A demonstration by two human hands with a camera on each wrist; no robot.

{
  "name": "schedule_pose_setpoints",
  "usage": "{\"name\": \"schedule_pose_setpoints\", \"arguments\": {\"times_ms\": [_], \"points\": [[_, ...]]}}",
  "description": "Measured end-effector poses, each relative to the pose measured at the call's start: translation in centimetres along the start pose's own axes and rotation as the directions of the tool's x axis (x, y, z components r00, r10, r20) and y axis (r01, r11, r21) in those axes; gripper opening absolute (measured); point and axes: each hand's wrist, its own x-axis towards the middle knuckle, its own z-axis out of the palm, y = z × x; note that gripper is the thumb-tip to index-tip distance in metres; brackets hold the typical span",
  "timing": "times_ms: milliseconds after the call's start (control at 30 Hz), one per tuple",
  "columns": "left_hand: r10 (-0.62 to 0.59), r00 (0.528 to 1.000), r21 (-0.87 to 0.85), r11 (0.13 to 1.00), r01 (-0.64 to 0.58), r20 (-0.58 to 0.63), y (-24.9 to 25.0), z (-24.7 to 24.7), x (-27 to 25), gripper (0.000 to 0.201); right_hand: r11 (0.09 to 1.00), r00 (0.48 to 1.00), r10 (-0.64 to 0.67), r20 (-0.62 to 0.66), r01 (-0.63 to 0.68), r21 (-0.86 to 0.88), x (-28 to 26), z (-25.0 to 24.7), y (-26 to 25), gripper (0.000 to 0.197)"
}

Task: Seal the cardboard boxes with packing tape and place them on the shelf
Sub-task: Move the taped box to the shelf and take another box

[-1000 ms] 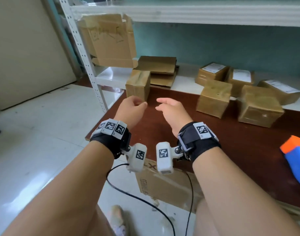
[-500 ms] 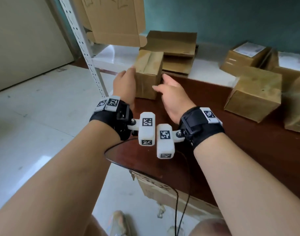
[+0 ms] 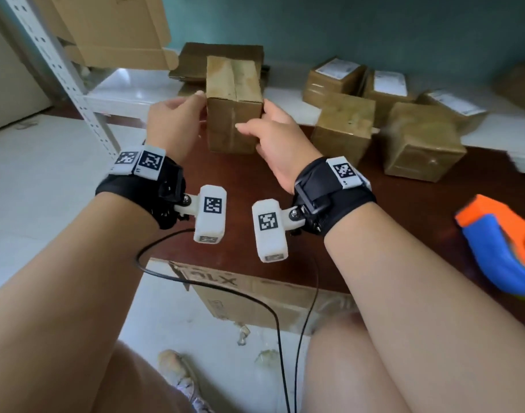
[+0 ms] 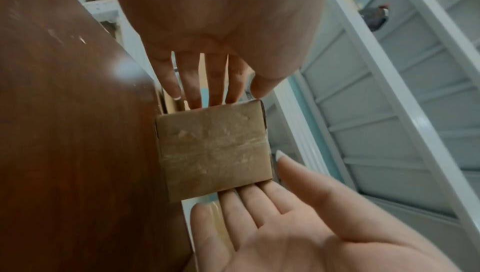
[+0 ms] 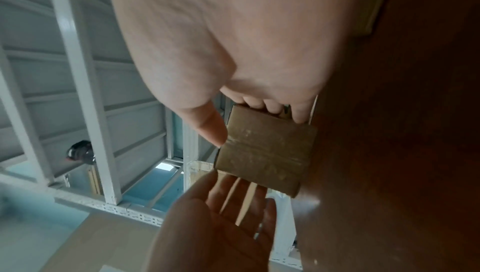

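While the small taped cardboard box (image 3: 234, 105) stands upright on the dark brown wooden table (image 3: 374, 210) near its far left corner, just in front of the white shelf board (image 3: 127, 90), both hands flank it. The left hand (image 3: 173, 123) lies along the box's left side with straight, slightly spread fingers (image 4: 215, 83) reaching past that side and the thumb tip at the upper near edge; whether the fingers press the cardboard cannot be told. The right hand (image 3: 274, 138) cups the right side, its fingers (image 5: 272, 105) laid together behind that face and its thumb (image 3: 246, 126) resting across the front, where a strip of clear tape runs down the seam. To the right, other taped boxes (image 3: 343, 126) sit on the table and the shelf, some with white labels. Flattened cardboard (image 3: 222, 59) is stacked behind the held box, and a larger open carton (image 3: 112, 28) leans at the shelf's perforated upright. An orange and blue tape dispenser (image 3: 499, 245) lies at the table's right edge
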Motion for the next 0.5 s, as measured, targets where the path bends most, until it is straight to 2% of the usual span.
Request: {"name": "schedule_pose_setpoints", "arguments": {"times_ms": [67, 167, 233, 267, 333, 367, 433, 500], "points": [[0.036, 0.999, 0.043, 0.998, -0.036, -0.001, 0.9, 1.2, -2.1, 0.033, 1.0, 0.999, -0.004, -0.042, 0.002, -0.031, -2.7, -1.3, -0.1, 0.053], [0.067, 0.997, 0.117, 0.991, -0.072, 0.045, 1.8, 3.5, -5.8, 0.035, 1.0, 0.995, 0.018, -0.101, -0.02, -0.021, -7.2, -3.8, -0.6, 0.051], [0.09, 0.992, 0.132, 0.986, -0.102, 0.094, 2.8, 5.2, -8.5, 0.032, 0.999, 0.989, 0.036, -0.143, -0.036, 0.003, -10.2, -5.6, -0.7, 0.035], [0.11, 0.988, 0.141, 0.982, -0.125, 0.11, 3.2, 5.9, -9.8, 0.031, 0.999, 0.986, 0.047, -0.161, -0.049, -0.009, -11.7, -6.4, -0.7, 0.041], [0.132, 0.981, 0.157, 0.976, -0.154, 0.142, 4.1, 7.2, -12.6, 0.034, 0.997, 0.976, 0.062, -0.21, -0.072, -0.04, -14.7, -8.1, -0.5, 0.081], [0.137, 0.978, 0.141, 0.977, -0.159, 0.155, 4.2, 7.8, -13.6, 0.04, 0.997, 0.97, 0.071, -0.231, -0.078, -0.024, -16.0, -9.0, -0.5, 0.092], [0.147, 0.972, 0.089, 0.982, -0.165, 0.186, 4.1, 8.8, -15.6, 0.049, 0.994, 0.962, 0.103, -0.254, -0.105, 0.003, -18.1, -11.0, -0.6, 0.086], [0.136, 0.967, 0.083, 0.984, -0.156, 0.214, 3.8, 9.5, -17.4, 0.04, 0.99, 0.956, 0.135, -0.261, -0.143, -0.011, -19.4, -12.7, -0.9, 0.086]]}}
